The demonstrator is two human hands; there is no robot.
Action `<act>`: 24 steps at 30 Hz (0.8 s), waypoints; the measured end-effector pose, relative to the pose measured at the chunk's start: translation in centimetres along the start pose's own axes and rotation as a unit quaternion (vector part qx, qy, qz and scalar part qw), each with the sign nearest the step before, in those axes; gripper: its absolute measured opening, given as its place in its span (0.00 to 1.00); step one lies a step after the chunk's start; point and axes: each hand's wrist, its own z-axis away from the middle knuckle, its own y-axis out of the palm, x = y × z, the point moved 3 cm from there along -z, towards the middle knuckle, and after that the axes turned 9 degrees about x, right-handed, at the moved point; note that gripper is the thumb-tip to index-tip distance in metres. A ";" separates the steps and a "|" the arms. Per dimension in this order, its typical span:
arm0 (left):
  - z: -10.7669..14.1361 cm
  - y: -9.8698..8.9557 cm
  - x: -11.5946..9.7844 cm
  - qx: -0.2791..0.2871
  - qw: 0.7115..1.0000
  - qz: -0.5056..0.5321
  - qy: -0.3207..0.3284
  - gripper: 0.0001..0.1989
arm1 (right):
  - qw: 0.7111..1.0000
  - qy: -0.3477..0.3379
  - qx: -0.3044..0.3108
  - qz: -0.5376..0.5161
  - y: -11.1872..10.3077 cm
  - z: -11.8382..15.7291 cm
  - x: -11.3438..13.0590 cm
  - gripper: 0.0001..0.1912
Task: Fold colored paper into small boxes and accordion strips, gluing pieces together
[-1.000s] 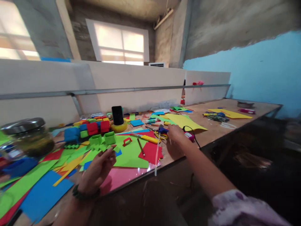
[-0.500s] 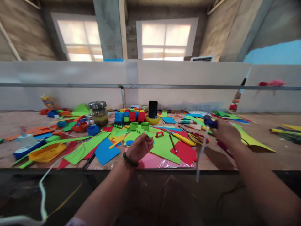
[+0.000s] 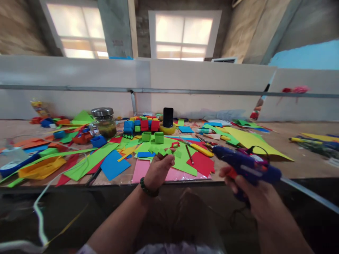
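My left hand (image 3: pixel 159 173), with a dark bead bracelet at the wrist, is closed on a small green cut piece (image 3: pixel 162 154) above the pink sheet (image 3: pixel 141 171). Fingers hide part of that piece. My right hand (image 3: pixel 255 195) grips a blue glue gun (image 3: pixel 239 160) by its handle, nozzle pointing left, a clear glue stick (image 3: pixel 308 192) jutting from its rear. Two green open boxes (image 3: pixel 159 137) stand just beyond my left hand, near a small red handle-shaped piece (image 3: pixel 175 144). A yellow cutter (image 3: pixel 202 150) and a pencil (image 3: pixel 189 154) lie between the hands.
Red, blue and green small boxes (image 3: pixel 144 126) stand at the back beside a phone (image 3: pixel 168 117) on a yellow roll. A lidded glass jar (image 3: pixel 104 123) is left of them. Coloured sheets (image 3: pixel 115 164) cover much of the table. A white cable (image 3: pixel 39 211) hangs over the front edge.
My right hand has brought the glue gun down and nearer to me, its nozzle now pointing left. My left hand keeps the green piece, slightly lower. The view has shifted a little.
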 end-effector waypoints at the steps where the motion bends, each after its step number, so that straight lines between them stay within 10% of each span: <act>1: 0.3 0.1 -0.1 -0.003 1.000 0.001 0.007 0.14 | 0.996 -0.013 0.014 -0.091 0.8 0.9 0.9 0.24; 8: 1.6 0.5 -0.6 -0.014 0.999 -0.030 0.017 0.13 | 0.957 0.062 0.022 -0.282 3.0 3.3 4.8 0.20; 24: 2.7 1.2 -1.1 0.002 0.996 -0.082 0.034 0.16 | 0.962 0.087 0.005 -0.261 4.1 3.3 4.9 0.17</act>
